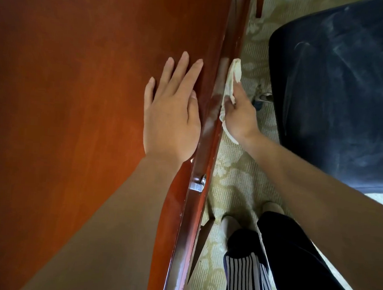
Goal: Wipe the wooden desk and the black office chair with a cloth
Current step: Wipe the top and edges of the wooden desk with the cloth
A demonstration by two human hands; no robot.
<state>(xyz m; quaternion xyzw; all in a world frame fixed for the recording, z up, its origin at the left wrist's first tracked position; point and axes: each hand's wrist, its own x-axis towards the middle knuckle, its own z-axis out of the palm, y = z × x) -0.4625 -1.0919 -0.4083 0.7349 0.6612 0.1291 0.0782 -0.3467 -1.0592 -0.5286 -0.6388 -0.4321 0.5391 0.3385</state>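
Note:
The reddish-brown wooden desk fills the left of the head view. My left hand lies flat on its top near the edge, fingers straight. My right hand presses a cream cloth against the desk's front side face, just below the edge; its fingers are hidden behind the cloth and hand. The black office chair stands at the right, its seat streaked with dust, a short gap away from my right hand.
A metal lock or handle sits on the desk's front face below my left wrist. Pale patterned carpet runs between desk and chair. My legs and feet stand at the bottom right. A wooden leg shows at the top.

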